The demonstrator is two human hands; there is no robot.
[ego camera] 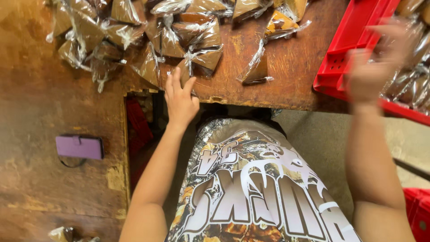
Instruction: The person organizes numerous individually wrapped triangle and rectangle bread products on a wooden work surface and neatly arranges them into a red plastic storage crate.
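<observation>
While resting at the near edge of the worn brown wooden table (286, 67), left hand (180, 99) lies flat, fingers spread loosely and extended toward a brown triangular sweet wrapped in clear plastic (184, 71) just beyond the fingertips; touching or only nearly so, cannot tell. Holding nothing. Beyond and to the left of that hand, heaped in a loose pile of similar clear-wrapped brown triangular packets (134, 31), twisted plastic tails sticking up. Slightly right of the pile, lying apart on bare wood, a single flattened brown packet in clear film (256, 71).

Raised over the corner of a red plastic crate (345, 54), right hand (374, 67) blurred by motion; fingers seemingly open, but whether anything is gripped, cannot tell. Inside the crate, past that hand, more clear-wrapped brown packets (410, 80).

Well to the left of the left hand, on a lower scuffed wooden surface (49, 107) with chipped yellowed patches, a purple wallet-style phone case (79, 147) with a dark looped strap. Near the bottom left corner, a scrap of crumpled clear wrapping (62, 233).

Between the two arms, a patterned printed shirt (251, 188). Below the table edge, a grey concrete floor (322, 139), and at the far lower right another bit of red plastic (419, 210). Under the table, just left of the left forearm, a dark gap with something red (136, 125) inside, too shadowed to identify.
</observation>
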